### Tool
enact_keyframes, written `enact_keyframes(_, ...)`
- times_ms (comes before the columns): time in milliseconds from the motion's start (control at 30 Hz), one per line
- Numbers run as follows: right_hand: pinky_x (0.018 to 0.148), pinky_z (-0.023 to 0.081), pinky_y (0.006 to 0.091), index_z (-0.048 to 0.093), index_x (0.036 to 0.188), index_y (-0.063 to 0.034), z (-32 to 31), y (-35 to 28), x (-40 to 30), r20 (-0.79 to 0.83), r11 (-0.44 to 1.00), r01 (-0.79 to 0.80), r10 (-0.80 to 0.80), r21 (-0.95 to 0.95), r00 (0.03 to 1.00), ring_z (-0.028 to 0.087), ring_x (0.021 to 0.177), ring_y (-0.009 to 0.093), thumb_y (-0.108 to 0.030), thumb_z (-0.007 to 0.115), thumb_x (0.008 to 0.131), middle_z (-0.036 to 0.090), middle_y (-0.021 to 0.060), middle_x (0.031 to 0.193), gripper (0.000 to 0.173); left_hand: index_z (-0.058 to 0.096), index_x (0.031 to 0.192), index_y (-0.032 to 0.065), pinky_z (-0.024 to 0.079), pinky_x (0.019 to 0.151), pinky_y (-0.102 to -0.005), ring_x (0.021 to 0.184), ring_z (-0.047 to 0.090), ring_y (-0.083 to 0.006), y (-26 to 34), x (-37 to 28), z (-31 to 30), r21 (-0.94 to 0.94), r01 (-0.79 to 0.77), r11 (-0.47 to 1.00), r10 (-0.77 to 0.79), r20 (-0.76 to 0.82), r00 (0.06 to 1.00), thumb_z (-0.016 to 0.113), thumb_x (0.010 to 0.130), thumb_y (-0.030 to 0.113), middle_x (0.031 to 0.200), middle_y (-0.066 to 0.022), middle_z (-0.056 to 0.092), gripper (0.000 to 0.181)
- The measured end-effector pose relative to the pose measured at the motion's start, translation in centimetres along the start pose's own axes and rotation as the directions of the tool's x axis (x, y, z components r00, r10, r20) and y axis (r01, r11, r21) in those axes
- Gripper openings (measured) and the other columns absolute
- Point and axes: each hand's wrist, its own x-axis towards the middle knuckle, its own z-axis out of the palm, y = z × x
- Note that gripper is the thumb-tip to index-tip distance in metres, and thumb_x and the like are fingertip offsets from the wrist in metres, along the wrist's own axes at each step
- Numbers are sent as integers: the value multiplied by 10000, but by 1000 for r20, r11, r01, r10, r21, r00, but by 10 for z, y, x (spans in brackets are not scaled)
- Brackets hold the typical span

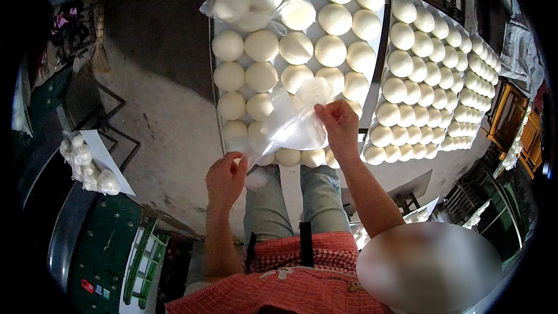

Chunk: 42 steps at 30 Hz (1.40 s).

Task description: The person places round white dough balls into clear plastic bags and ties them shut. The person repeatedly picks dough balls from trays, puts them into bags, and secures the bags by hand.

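Note:
Between my two hands a clear plastic bag (290,126) is stretched out above a tray. My left hand (226,179) pinches one corner of it at the tray's near edge. Higher and to the right, my right hand (338,122) grips the other side between thumb and fingers. Below lie rows of round white steamed buns (296,48) on a white-lined tray (305,26), some of them hidden by the bag. At the tray's far left corner rests a knotted plastic bag of buns (250,0), with its handles towards a single bun (298,13).
More trays of white buns (401,63) stand to the right, close beside mine. Several bagged buns (89,168) sit on a white board at the left. A broom (100,43) leans at the upper left. Wooden furniture (505,113) is at the far right.

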Motion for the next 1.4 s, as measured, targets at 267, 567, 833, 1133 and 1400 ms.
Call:
enact_keyframes(267, 589, 414, 196, 530, 769, -41, -10, 22, -32, -77, 992, 30, -21, 126, 997, 489, 650, 40, -153, 695, 852, 564, -9, 708, 216, 658, 983, 36, 438, 619, -274, 699, 524, -103, 43, 15, 31, -714, 200, 671, -23, 249, 968, 521, 950, 327, 818, -33, 660, 324)
enact_keyframes(567, 1003, 376, 382, 439, 1240, -29, -42, 34, -38, -80, 941, 197, -227, -276, 971, 464, 1167, 249, -201, 788, 723, 472, 128, 1225, 647, 681, 880, 53, 414, 584, -185, 681, 546, -47, 66, 29, 68, -916, 69, 395, -43, 56, 997, 681, 846, 119, 784, -9, 656, 75)
enact_keyframes(833, 895, 386, 396, 630, 955, -81, -27, -21, -47, 413, 708, 590, -439, -388, 798, 553, 992, 246, -353, 782, 702, 594, 64, 1005, 401, 652, 916, 24, 459, 640, -203, 715, 591, -78, 108, 22, 72, -919, 135, 370, -40, 129, 991, 696, 817, 82, 794, -5, 653, 123)
enact_keyframes(1133, 717, 432, 267, 544, 776, -24, -50, -1, -50, 340, 989, 103, -134, 107, 931, 547, 739, 153, -51, 682, 773, 541, 40, 764, 141, 536, 624, 74, 359, 502, -248, 582, 451, -52, 98, 19, 83, -859, 77, 506, 106, 150, 983, 745, 769, 136, 635, 58, 517, 261)
enact_keyframes(1400, 521, 463, 337, 490, 775, -33, -110, 73, 20, -339, 826, 158, -387, -542, 857, 561, 567, 211, -33, 630, 755, 545, 91, 721, 141, 488, 604, 69, 427, 500, -356, 554, 526, -253, 55, -16, 73, 233, -407, 883, 432, -64, 900, 691, 722, 88, 613, -73, 514, 237)
